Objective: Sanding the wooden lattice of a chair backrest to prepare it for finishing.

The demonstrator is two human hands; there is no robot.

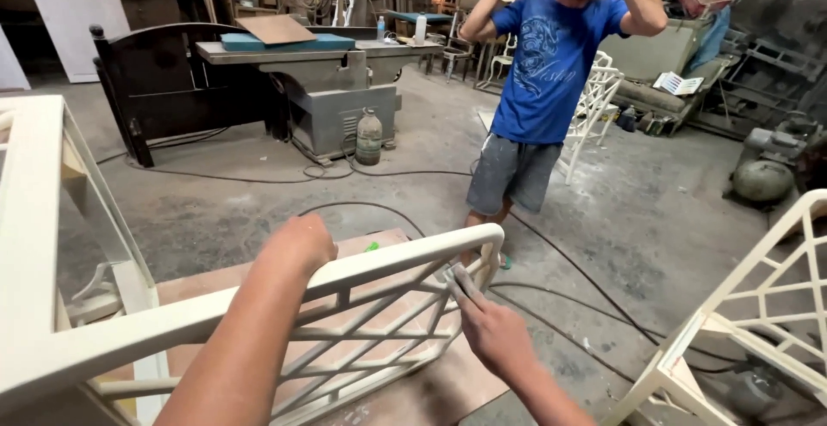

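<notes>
Dusty concrete floor (215,211) spreads through a cluttered woodworking shop, crossed by black cables (594,284). At twelve o'clock sits a heavy grey planer machine (336,90) with a plastic jug (369,136) at its foot and a dark headboard (164,73) leaning beside it. Toward one o'clock a person in a blue shirt (551,64) stands with both arms raised to the head.

Low at six o'clock, a cream-painted chair frame (379,305) with lattice fretwork lies tilted over a reddish board (431,391), its curved top rail up and within easy reach. The left hand (297,245) lies on that rail at about eleven o'clock from the frame's middle, fingers curled into a loose fist that seems to press down and steady the piece. The right hand (491,331) reaches to the bend of the rail at about one o'clock, its fingers pinched on a small grey pad (452,275), likely abrasive paper, held flat against the painted wood where the curve begins.

Another cream frame (43,245) stands at nine o'clock, and a third lattice piece (758,314) leans at four o'clock, both well apart from the one under the hands.
</notes>
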